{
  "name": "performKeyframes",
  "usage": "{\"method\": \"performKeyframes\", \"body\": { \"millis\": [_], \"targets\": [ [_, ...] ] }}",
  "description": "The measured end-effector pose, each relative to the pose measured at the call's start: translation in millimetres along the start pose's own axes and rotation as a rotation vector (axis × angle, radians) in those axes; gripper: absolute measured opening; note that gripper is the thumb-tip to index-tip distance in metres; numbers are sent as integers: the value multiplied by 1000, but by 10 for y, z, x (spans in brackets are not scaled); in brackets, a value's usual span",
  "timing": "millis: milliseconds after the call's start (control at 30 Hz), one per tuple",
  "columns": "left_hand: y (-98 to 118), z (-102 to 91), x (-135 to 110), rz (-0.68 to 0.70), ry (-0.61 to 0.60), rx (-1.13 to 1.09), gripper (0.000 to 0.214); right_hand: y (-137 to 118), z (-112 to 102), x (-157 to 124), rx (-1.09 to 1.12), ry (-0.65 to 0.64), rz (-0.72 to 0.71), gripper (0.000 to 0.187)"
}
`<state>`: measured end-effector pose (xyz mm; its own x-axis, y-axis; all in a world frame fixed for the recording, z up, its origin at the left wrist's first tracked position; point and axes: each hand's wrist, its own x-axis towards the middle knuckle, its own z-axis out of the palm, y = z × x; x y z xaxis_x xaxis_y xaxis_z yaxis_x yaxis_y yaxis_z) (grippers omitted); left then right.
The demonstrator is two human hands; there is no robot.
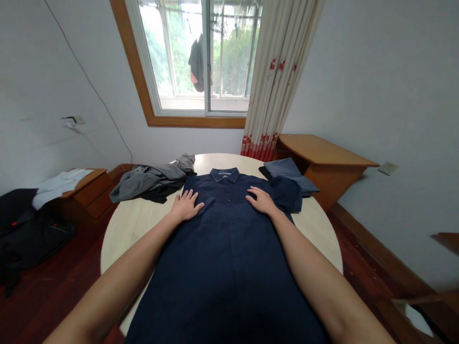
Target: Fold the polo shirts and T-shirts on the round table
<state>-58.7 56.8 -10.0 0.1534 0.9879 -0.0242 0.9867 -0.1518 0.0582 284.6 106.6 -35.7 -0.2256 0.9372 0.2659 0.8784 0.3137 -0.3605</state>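
A dark navy short-sleeved shirt [229, 248] lies front side up on a round pale table [125, 234], its collar toward the window. My left hand [186, 205] rests with fingers spread on the shirt's left side, where that sleeve is folded inward over the chest. On the other side my right hand [261, 199] lies on the upper chest, fingers apart and slightly bent. The right sleeve stretches outward past my wrist. The shirt's lower part reaches down toward my body, beyond the near table edge.
Crumpled grey and black clothes [154, 180] sit at the table's back left. Folded grey-blue garments [287, 172] lie at the back right, partly beside the sleeve. Behind stand a wooden desk [322, 148] and a curtain [276, 71]. A black bag [32, 234] is at far left.
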Motion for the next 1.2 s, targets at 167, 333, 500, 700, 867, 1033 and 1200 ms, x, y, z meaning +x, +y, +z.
{"method": "performKeyframes", "body": {
  "millis": [167,333,500,700,867,1033,1200],
  "targets": [
    [71,-27,354,8,20,30,75,-26,-21,-9,6,-1,4,44],
    [-72,56,717,-57,21,-5,83,-44,-39,-32,11,2,10,44],
    [-146,57,790,-53,50,-43,83,-71,-49,-48,5,-16,6,45],
    [-39,11,457,35,110,-69,73,-112,-253,-63,38,217,59,34],
    [-31,84,107,75,64,-113,75,111,-641,-157,19,550,292,32],
    [-37,134,9,77,58,-84,73,485,-832,-285,-57,597,631,39],
    [-21,127,18,67,68,-86,73,611,-815,-299,26,507,758,62]
  ]
}}
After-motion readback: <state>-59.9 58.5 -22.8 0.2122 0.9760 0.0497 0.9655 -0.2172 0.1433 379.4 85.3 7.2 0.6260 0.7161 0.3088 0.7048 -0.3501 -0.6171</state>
